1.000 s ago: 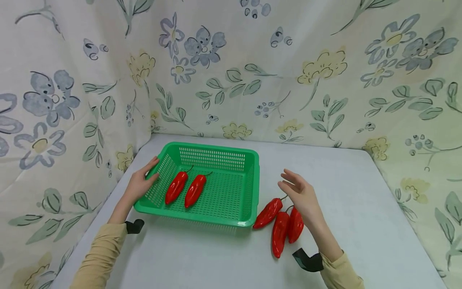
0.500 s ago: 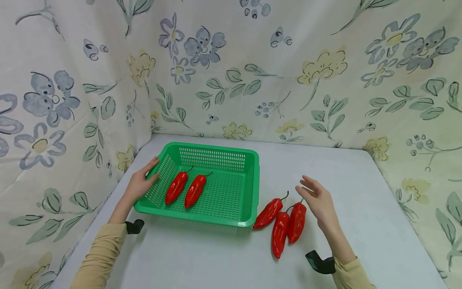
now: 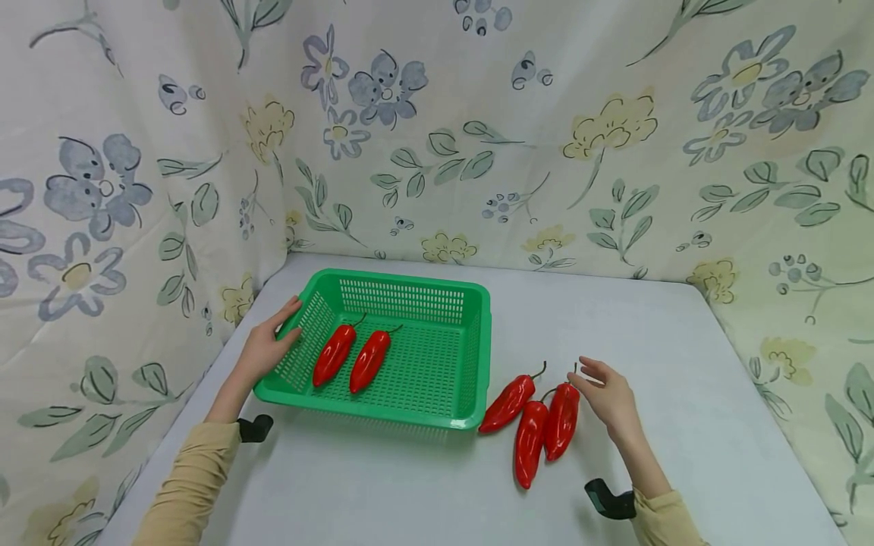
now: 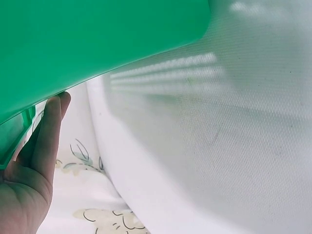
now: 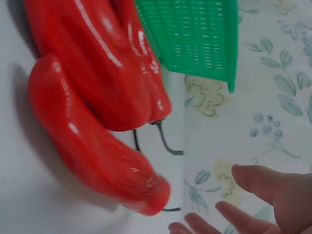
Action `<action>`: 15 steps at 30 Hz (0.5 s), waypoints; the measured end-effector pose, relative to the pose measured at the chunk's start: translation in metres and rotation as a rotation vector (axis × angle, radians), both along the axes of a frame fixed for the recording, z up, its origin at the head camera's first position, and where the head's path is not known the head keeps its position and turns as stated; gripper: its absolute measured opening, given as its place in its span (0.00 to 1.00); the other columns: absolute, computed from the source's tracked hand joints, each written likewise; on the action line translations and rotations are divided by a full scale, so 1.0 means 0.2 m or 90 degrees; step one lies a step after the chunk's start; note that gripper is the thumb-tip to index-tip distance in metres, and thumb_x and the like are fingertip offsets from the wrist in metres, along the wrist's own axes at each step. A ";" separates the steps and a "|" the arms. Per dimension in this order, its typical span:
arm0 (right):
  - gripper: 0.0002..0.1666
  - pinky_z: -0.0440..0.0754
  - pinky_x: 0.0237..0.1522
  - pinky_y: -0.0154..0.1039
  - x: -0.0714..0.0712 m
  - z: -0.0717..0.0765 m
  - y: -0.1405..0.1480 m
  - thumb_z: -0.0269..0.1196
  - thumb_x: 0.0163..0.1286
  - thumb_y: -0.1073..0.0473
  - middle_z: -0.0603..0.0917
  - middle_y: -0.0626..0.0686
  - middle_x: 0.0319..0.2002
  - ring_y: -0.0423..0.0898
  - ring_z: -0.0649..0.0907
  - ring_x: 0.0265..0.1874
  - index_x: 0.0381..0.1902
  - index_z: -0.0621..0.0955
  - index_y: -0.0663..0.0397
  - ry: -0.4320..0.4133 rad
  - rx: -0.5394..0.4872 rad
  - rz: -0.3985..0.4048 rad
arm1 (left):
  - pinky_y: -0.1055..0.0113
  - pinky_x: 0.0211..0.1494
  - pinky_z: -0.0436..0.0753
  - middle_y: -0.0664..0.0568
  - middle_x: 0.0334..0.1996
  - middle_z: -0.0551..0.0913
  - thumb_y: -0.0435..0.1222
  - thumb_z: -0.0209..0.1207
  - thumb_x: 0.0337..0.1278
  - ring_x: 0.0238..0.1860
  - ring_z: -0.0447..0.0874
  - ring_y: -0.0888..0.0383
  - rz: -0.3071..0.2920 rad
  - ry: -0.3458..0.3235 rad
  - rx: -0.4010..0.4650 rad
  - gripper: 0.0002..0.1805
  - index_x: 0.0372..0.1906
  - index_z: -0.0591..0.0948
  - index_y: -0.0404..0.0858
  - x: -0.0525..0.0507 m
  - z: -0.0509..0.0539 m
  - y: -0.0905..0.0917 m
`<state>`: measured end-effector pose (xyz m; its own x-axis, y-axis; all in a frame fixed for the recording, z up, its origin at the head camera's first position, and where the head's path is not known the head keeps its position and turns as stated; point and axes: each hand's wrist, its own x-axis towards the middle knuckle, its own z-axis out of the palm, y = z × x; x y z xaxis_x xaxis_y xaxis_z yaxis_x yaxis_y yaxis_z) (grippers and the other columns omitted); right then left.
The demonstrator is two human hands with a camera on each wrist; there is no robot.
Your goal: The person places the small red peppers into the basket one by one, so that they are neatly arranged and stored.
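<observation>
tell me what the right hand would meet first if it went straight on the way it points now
Probably the stem of the rightmost red pepper, just ahead of the right hand; the height gap is unclear, so the hand might pass above.

A white table (image 3: 669,341) lies toward six o'clock, pale floral cloth (image 3: 451,197) hanging around it from nine through twelve to three.

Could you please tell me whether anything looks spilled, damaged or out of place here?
No, nothing really stands out. The basket shows no visible damage and holds two peppers. Three more peppers lie loosely bunched on the table by its near right corner, with no visible splits or spills.
</observation>
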<state>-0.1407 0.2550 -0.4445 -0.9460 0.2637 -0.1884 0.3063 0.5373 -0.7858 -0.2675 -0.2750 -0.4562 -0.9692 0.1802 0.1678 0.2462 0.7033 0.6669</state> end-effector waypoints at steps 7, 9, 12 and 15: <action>0.30 0.77 0.54 0.61 -0.01 -0.07 -0.01 0.55 0.70 0.54 0.70 0.73 0.61 0.69 0.73 0.59 0.65 0.68 0.65 -0.034 0.030 0.030 | 0.38 0.68 0.61 0.46 0.74 0.57 0.34 0.52 0.66 0.71 0.55 0.37 0.008 -0.001 -0.003 0.30 0.71 0.62 0.38 0.00 0.00 0.00; 0.30 0.79 0.52 0.59 -0.01 -0.09 -0.01 0.56 0.69 0.55 0.71 0.74 0.60 0.70 0.73 0.58 0.64 0.69 0.66 -0.037 0.039 0.036 | 0.38 0.68 0.61 0.46 0.74 0.56 0.34 0.52 0.66 0.72 0.55 0.37 0.007 -0.002 -0.003 0.30 0.72 0.61 0.38 0.00 0.00 0.00; 0.29 0.82 0.49 0.57 0.00 -0.12 -0.01 0.57 0.67 0.56 0.72 0.74 0.58 0.70 0.73 0.56 0.62 0.71 0.66 -0.036 0.054 0.047 | 0.38 0.68 0.61 0.45 0.74 0.56 0.34 0.52 0.67 0.72 0.54 0.37 0.006 -0.002 -0.003 0.30 0.72 0.61 0.38 0.01 0.00 0.00; 0.28 0.83 0.46 0.55 0.00 -0.13 -0.02 0.58 0.66 0.57 0.73 0.75 0.56 0.70 0.73 0.55 0.61 0.72 0.67 -0.033 0.065 0.052 | 0.38 0.68 0.61 0.45 0.74 0.56 0.34 0.52 0.67 0.72 0.54 0.37 0.004 -0.002 -0.002 0.30 0.72 0.61 0.38 0.01 0.00 0.00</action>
<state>-0.1402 0.2509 -0.4708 -0.9546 0.2068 -0.2142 0.2976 0.6386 -0.7097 -0.2665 -0.2747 -0.4554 -0.9708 0.1751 0.1640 0.2399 0.7065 0.6658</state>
